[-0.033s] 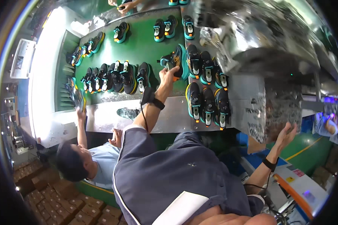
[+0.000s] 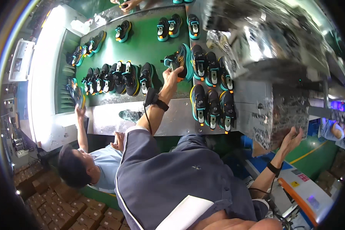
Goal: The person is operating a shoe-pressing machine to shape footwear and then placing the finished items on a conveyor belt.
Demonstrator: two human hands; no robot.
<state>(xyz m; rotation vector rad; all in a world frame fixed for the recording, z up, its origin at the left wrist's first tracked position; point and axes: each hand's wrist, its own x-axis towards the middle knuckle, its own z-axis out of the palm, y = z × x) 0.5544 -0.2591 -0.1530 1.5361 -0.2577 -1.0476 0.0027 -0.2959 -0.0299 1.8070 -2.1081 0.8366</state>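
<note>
My left hand [image 2: 173,76] grips a black sneaker [image 2: 183,63] with a teal sole and orange marks, tilted on its side above the green belt. Close to its right stand two groups of black sneakers [image 2: 212,71] on a metal strip, with pale inserts showing at their openings. On the right, my right hand [image 2: 292,141] has its fingers apart beside the lower corner of a grey box-like housing [image 2: 253,97] with a crinkled, shiny side. Whether the fingertips touch it, I cannot tell. Straps circle both my wrists.
A row of sneakers [image 2: 119,78] lines the near side of the green belt [image 2: 142,48]. At the left a co-worker [image 2: 74,165] holds another shoe [image 2: 76,92]. A large shiny covered bulk [image 2: 272,42] overhangs the right side. Cartons [image 2: 73,207] are stacked at lower left.
The co-worker's hand at the left has moved slightly away with its shoe. My hands keep nearly the same places, the left still on the sneaker.
</note>
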